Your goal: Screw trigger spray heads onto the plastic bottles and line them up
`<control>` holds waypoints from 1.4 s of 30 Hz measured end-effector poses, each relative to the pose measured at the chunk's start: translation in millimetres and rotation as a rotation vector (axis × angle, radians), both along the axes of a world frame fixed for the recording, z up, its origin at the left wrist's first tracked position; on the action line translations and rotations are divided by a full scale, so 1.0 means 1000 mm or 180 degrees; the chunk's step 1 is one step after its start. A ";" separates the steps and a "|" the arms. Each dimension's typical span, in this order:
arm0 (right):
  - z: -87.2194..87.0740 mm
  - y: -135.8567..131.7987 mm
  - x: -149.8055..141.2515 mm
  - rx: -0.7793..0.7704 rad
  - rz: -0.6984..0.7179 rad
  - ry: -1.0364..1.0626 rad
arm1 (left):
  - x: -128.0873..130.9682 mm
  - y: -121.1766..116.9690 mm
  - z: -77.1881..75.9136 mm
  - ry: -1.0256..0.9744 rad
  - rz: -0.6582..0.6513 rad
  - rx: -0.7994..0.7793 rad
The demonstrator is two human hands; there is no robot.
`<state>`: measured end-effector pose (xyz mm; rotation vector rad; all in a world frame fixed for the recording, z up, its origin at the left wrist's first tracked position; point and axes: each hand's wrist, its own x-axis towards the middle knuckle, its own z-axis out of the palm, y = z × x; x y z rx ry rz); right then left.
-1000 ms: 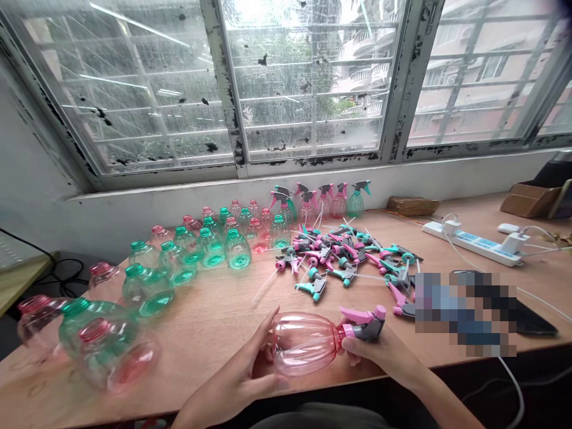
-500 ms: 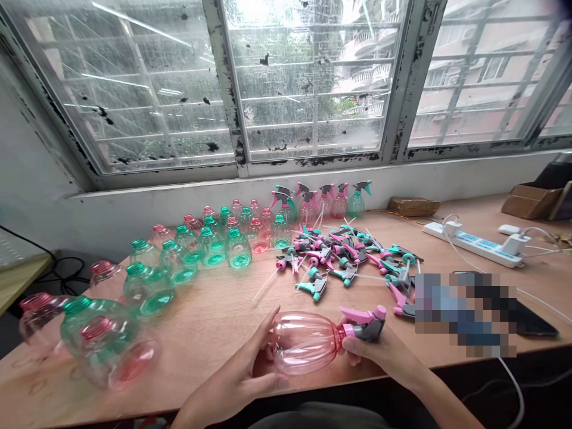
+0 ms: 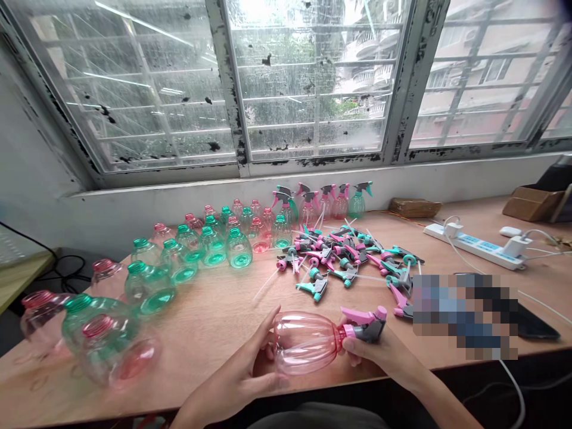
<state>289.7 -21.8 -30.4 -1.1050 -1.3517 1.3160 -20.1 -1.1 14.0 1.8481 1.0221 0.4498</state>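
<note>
A clear pink spray bottle point(image 3: 304, 342) lies sideways between my hands near the table's front edge, its base to the left. My left hand point(image 3: 250, 363) is wrapped round the base end. At the neck, my right hand point(image 3: 373, 354) grips the pink collar with thumb and fingers. On that neck sits a pink and grey trigger sprayer point(image 3: 364, 325), pointing right. Behind the bottle lies a heap of pink, teal and grey trigger sprayers point(image 3: 330, 250) with thin white tubes. Open pink and green bottles point(image 3: 212, 247) stand in rows to the left.
Several bottles with sprayers fitted point(image 3: 308, 208) stand by the wall under the window. On the right are a white power strip point(image 3: 473, 244), a black phone-like slab point(image 3: 536, 322), a blurred patch, cables, a brown packet point(image 3: 414, 207) and a cardboard box point(image 3: 531, 201).
Both hands and the bottle stay practically where they were. The view has shifted very slightly.
</note>
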 end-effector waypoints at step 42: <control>0.004 -0.002 -0.001 -0.0088 -0.0062 0.0006 | 0.001 -0.001 0.002 -0.0154 0.0028 -0.0053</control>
